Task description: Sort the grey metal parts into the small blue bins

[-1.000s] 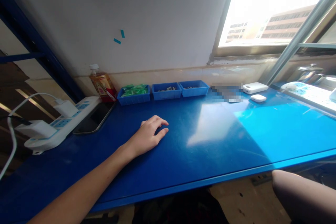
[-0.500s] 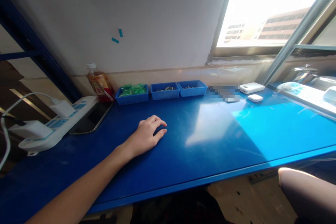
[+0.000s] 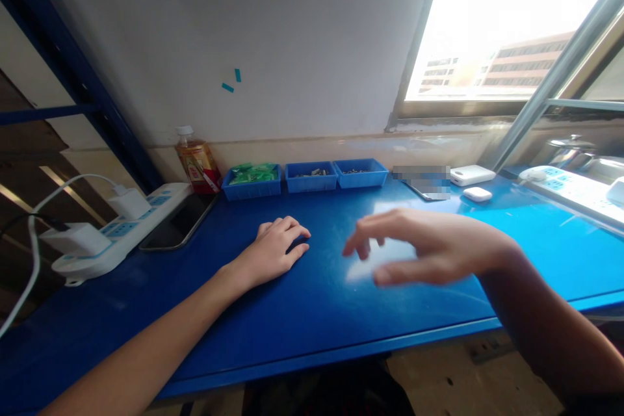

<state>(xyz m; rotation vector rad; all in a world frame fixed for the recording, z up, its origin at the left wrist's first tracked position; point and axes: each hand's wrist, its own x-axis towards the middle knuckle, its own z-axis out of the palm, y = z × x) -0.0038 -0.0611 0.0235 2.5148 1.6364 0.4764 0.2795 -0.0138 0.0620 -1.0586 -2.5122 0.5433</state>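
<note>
Left grip (image 3: 273,250) is resting on the counter (image 3: 292,322), narrowly parted; right grip (image 3: 433,244), wrist bending, is hovering above, gaping wide.

A power strip (image 3: 121,232) lay along the left edge of the table (image 3: 292,318), a phone (image 3: 178,224) beside it. A bottle (image 3: 197,166) stood near the rear left corner. A box (image 3: 472,175) and a smaller case (image 3: 477,194) lay toward the rear right corner.

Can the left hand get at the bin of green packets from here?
Likely yes: the left hand rests on the blue tabletop, and nothing visible stands between it and the bin of green packets.
</note>
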